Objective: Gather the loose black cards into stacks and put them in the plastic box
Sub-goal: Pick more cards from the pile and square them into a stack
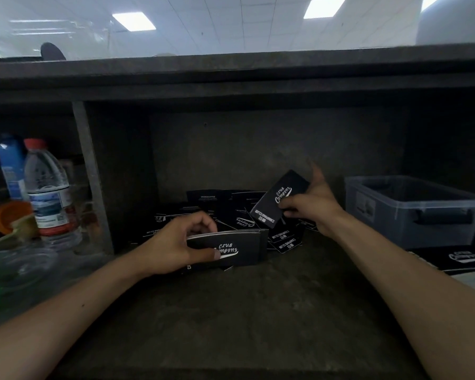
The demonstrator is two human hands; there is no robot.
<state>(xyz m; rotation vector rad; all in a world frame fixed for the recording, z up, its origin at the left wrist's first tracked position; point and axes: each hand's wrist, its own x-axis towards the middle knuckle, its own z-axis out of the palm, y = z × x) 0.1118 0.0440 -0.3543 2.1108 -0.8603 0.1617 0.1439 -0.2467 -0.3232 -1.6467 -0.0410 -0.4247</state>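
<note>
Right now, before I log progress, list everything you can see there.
loose black cards: many, black, shelf back, centre
card stack: one, black, gripped, front centre
held cards: count unclear, black, raised right of centre
plastic box: one, grey, shelf right
printed black bundle: one, black, before the box
water bottle: one, clear, red cap, left compartment
blue carton: one, blue, behind bottle
orange object: one, orange, left of bottle
left hand: one, grips card stack
right hand: one, pinches held cards

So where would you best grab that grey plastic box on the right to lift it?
Probably by the dark handle recess under the rim of the plastic box, coming from the near side. That wall is turned toward the person, and the overhanging rim gives curled fingers a ledge to hook.
</note>
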